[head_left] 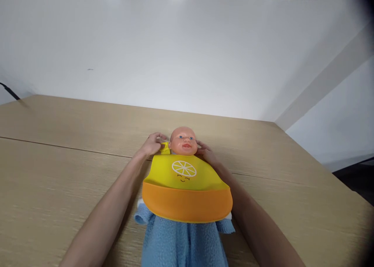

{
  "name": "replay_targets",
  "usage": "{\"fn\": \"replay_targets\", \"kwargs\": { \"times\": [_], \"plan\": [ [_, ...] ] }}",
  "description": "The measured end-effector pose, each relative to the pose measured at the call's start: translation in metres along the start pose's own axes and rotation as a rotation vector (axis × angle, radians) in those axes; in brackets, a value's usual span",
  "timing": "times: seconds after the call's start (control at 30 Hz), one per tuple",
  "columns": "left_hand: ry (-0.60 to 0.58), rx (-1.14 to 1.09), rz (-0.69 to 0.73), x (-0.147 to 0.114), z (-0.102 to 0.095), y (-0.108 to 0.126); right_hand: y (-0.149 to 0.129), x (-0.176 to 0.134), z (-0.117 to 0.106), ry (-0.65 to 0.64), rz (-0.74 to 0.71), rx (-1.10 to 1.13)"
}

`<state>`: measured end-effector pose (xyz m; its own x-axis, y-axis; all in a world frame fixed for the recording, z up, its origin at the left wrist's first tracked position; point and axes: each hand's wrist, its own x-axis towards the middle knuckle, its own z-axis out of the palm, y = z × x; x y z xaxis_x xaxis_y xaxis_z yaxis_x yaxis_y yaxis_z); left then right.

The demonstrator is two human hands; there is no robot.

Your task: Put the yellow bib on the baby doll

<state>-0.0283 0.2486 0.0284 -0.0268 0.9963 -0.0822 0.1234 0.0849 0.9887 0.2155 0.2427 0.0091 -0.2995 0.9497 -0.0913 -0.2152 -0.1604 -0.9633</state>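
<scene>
A baby doll (183, 141) in a fleecy blue outfit (184, 241) lies on its back on the table, its head toward the wall. Over its chest lies a yellow bib (163, 169) with a white citrus slice, a smiling face and an orange catch pocket (187, 202). My left hand (154, 144) is beside the doll's head, fingers curled at the bib's yellow neck strap (165, 148). On the other side my right hand (206, 153) has its bent fingers close against the head and neck, near the bib's other shoulder. Their tips are partly hidden there.
The wooden table (87, 173) has a seam running across it. A white partition (175, 56) rises behind it, with another white panel (336, 115) at the right. A black cable (10, 91) comes in at the far left. Something dark (356, 179) lies beyond the right edge.
</scene>
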Motion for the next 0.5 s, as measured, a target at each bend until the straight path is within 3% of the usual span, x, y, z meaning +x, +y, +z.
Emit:
{"fn": "replay_targets", "kwargs": {
  "times": [0.1, 0.3, 0.5],
  "plan": [
    [-0.059, -0.056, -0.03, -0.001, -0.004, 0.001, 0.001, 0.001, -0.001, -0.013, 0.002, 0.015],
    [-0.304, -0.155, -0.081, 0.0, -0.011, -0.003, 0.0, 0.001, 0.001, -0.009, 0.021, 0.039],
    [-0.436, -0.21, -0.117, 0.002, -0.012, -0.003, 0.001, 0.002, -0.001, -0.034, 0.018, 0.058]
  ]
}}
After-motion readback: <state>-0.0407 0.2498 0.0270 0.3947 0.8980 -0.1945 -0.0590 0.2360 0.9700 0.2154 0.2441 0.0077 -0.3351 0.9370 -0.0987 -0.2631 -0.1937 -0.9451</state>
